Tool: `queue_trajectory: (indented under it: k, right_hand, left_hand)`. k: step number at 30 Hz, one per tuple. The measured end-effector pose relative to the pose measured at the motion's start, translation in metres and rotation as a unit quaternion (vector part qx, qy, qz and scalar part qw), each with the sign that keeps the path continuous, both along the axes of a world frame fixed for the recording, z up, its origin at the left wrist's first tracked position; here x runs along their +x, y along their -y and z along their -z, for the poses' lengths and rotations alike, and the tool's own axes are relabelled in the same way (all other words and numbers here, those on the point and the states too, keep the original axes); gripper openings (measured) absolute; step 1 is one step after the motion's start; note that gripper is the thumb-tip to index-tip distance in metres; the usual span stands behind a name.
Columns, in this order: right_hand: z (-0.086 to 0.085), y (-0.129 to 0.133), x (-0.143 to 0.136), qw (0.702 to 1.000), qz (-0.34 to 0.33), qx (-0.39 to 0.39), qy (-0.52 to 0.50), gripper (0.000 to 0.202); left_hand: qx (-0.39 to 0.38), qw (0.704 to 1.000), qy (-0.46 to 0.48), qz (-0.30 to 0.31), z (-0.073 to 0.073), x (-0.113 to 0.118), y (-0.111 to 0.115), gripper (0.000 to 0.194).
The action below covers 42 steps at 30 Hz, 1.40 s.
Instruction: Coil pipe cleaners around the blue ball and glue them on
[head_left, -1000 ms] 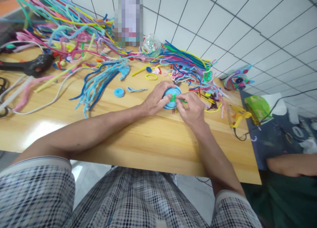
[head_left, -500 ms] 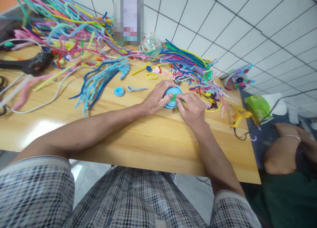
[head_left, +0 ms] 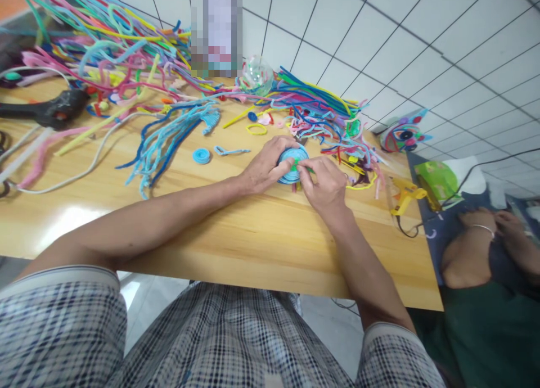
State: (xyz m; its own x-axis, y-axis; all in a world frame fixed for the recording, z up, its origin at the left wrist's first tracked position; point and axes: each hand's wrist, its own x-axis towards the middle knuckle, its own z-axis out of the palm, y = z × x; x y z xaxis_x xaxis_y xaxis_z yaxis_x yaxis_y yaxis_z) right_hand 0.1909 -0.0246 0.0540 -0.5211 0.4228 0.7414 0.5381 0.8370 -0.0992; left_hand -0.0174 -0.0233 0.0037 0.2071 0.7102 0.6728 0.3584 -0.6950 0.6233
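Note:
My left hand [head_left: 268, 166] grips a round coiled blue disc [head_left: 289, 176] from its left side, thumb on the front. A small green piece [head_left: 296, 164] sits at the disc's middle, partly under my fingers. My right hand [head_left: 323, 183] pinches at that green piece from the right, thumb and forefinger together. On the table to the left lie a smaller blue coil [head_left: 201, 156] and a short twisted light-blue piece [head_left: 231, 150]. Farther left, light and dark blue fuzzy stems [head_left: 169, 132] are spread out.
A black glue gun [head_left: 63, 108] lies at the left, a yellow one [head_left: 407, 195] at the right. Piles of coloured stems [head_left: 312, 93] and a clear ball [head_left: 256, 76] stand along the wooden table's [head_left: 253, 236] back. Another person's arm [head_left: 470, 256] is at the right.
My hands stay at the blue disc, with the right fingers barely shifted. The other person's arms at the right have moved left, and both hands now show.

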Motion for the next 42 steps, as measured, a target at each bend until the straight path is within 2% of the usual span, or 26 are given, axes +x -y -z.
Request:
queue_trajectory:
  k: [7,13,21,26,30,36,39,42]
  right_hand:
    - [-0.006,-0.004,0.005,0.997,-0.014,-0.075,-0.004,0.01]
    - [-0.005,-0.003,0.002,0.998,0.022,-0.062,-0.017,0.011]
    - [-0.008,-0.002,0.003,0.997,0.024,-0.069,-0.003,0.011]
    - [-0.006,-0.002,0.003,0.998,0.005,-0.053,-0.016,0.011]
    - [-0.004,-0.002,0.002,0.999,0.016,-0.045,-0.021,0.01]
    - [-0.003,-0.004,0.004,0.999,0.015,-0.033,-0.031,0.012]
    - [-0.003,-0.005,0.005,0.999,0.022,-0.046,-0.017,0.013]
    - [-0.003,-0.004,0.006,0.998,0.022,-0.061,-0.013,0.014]
  left_hand:
    - [0.007,1.0,0.002,-0.007,0.0,0.001,-0.001,0.05]
    - [-0.019,1.0,-0.013,-0.008,-0.004,0.001,0.004,0.055]
    - [-0.018,1.0,-0.023,0.003,-0.004,-0.001,0.007,0.056]
    - [-0.017,1.0,-0.02,-0.011,-0.001,0.0,0.004,0.06]
    - [-0.023,0.999,-0.006,-0.037,0.0,0.001,0.004,0.057]
    - [-0.021,0.998,-0.03,-0.057,-0.003,-0.003,0.006,0.056]
    - [-0.031,0.996,-0.048,-0.062,-0.005,-0.008,0.004,0.062]
    - [-0.041,0.995,-0.067,-0.062,-0.01,-0.012,0.002,0.059]
